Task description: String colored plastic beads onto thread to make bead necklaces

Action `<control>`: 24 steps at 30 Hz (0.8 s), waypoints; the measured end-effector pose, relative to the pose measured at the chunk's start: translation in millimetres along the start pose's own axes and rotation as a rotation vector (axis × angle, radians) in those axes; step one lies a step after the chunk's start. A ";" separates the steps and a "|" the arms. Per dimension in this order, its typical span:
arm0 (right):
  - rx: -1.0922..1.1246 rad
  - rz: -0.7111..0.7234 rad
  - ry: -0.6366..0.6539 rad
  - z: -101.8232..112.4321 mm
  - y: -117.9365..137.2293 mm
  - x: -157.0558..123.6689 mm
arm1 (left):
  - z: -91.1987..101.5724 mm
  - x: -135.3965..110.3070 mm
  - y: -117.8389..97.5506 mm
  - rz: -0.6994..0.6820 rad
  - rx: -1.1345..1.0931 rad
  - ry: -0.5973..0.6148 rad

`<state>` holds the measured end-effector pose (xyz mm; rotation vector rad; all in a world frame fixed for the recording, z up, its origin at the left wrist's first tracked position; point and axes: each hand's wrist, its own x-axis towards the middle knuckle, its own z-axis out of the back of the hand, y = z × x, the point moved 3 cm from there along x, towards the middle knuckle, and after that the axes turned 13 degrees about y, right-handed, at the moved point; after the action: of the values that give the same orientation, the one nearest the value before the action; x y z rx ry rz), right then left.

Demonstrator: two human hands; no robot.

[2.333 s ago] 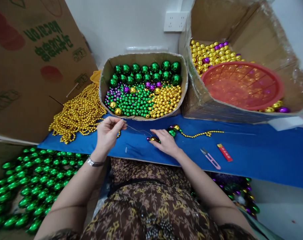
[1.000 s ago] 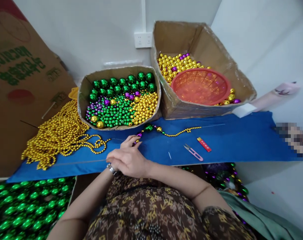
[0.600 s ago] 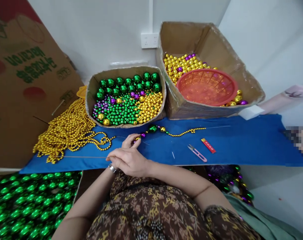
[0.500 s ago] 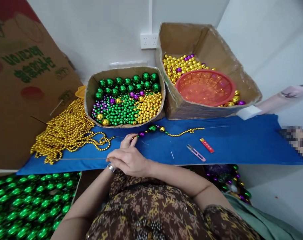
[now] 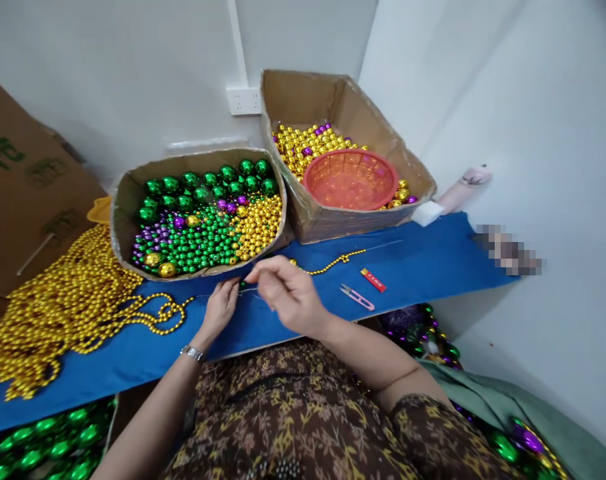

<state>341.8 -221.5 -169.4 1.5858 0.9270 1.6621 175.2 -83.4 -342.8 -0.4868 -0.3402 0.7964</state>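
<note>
My left hand (image 5: 221, 305), with a metal watch (image 5: 191, 353) on its wrist, is closed at the blue cloth, pinching the beaded string. A small green bead (image 5: 243, 285) shows at its fingertips, and thin thread runs out on both sides. Just to the right, my right hand (image 5: 290, 297) is raised with its fingers curled into a pinch. What it holds is too fine to make out. This hand covers the middle of the beaded string. Beyond it, the string's gold bead end (image 5: 337, 262) lies on the cloth, with a thin thread trailing from it.
A cardboard box (image 5: 117, 223) of green, purple and gold beads stands behind my hands. Another box (image 5: 313, 227) holds gold beads and a red basket (image 5: 307, 175). Gold bead strands (image 5: 77, 293) are heaped at left. Pink thread snips (image 5: 357, 297) and a red packet (image 5: 373, 280) lie at right.
My right hand has lifted off my left hand and moved right and upward. My left hand has shifted left, still at the beaded string. The view has turned rightward.
</note>
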 end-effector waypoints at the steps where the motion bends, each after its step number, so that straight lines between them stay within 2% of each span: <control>1: 0.036 0.038 -0.063 12.8 8.7 -1.8 | 0.1 1.4 0.0 0.012 0.001 0.010; 6: 0.076 0.265 -0.382 72.0 68.5 -13.3 | 6.4 -1.1 1.1 0.013 0.002 0.047; 8: 0.016 0.263 -0.466 91.3 85.3 -21.3 | 12.2 -5.2 6.0 0.029 0.020 0.031; 10: -0.090 0.209 -0.513 111.6 87.3 -34.0 | 18.5 -10.3 14.0 0.065 0.041 0.008; 12: -0.247 0.086 -0.507 134.8 70.5 -50.6 | 23.5 -16.0 23.0 0.101 0.055 -0.011; 14: -0.468 -0.148 -0.443 159.2 36.6 -68.8 | 25.9 -21.0 30.1 0.123 0.060 -0.012; 18: -1.050 -0.858 -0.176 197.3 -45.3 -99.4 | 21.0 -22.4 30.1 0.098 0.054 0.002; 20: -1.147 -0.982 -0.118 205.2 -70.6 -103.2 | 15.5 -19.9 22.0 0.083 0.036 0.001; 24: -1.204 -0.979 -0.041 203.9 -91.2 -100.0 | 4.6 -20.6 -4.4 0.094 0.004 0.043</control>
<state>549.5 -245.7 -296.5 0.2321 0.3560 1.0317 162.2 -100.2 -338.8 -0.5183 -0.2774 0.8760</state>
